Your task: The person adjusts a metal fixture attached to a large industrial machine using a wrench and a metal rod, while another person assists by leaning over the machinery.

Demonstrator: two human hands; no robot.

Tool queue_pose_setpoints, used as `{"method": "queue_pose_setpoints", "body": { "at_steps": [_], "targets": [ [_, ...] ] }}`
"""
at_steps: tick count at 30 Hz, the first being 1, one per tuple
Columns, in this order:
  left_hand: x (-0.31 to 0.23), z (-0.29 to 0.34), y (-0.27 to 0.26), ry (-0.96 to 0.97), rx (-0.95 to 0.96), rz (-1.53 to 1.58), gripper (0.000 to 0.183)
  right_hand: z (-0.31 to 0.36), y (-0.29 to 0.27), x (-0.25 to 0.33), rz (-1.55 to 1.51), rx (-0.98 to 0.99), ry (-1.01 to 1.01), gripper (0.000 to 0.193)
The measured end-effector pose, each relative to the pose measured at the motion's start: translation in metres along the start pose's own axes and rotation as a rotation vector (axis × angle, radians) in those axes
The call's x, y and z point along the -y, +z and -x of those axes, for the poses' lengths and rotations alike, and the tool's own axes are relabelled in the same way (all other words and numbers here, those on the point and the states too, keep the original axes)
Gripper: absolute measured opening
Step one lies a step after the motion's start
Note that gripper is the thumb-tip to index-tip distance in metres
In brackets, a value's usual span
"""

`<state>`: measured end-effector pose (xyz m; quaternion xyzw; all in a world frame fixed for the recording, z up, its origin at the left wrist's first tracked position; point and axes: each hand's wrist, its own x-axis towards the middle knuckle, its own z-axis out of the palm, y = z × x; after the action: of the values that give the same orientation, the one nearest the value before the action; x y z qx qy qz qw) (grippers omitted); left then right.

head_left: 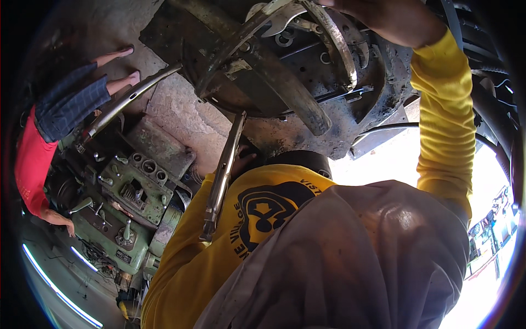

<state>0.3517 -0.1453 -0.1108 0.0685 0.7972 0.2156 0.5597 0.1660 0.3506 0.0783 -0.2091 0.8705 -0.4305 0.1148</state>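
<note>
A worn tubular metal frame has straight legs and curved bars. One leg extends to the left; the other passes in front of my yellow clothing. At the top edge, my right hand is closed on a curved bar, with its fingers partly cut off by the picture edge. My left hand is in deep shadow beside the nearer leg; its fingers are too dark to read. Behind the curved bars is a dark, greasy metal plate, where a thick flat bar and several washers lie.
A green lathe with levers stands at the left. Beyond it, a person in a red shirt has a hand near its controls. Dark hoses and cables hang at the right. Grey-brown cloth fills the lower middle.
</note>
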Motion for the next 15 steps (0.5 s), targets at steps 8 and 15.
{"method": "queue_pose_setpoints", "body": {
  "at_steps": [8, 15],
  "targets": [
    [0.002, 0.002, 0.007, -0.022, -0.019, 0.021, 0.054, -0.047, -0.020, 0.004, 0.340, 0.244, -0.013, 0.016],
    [0.027, 0.000, 0.016, -0.020, -0.038, 0.003, 0.054, -0.065, -0.015, 0.015, 0.481, 0.302, 0.019, 0.014]
  ]
}}
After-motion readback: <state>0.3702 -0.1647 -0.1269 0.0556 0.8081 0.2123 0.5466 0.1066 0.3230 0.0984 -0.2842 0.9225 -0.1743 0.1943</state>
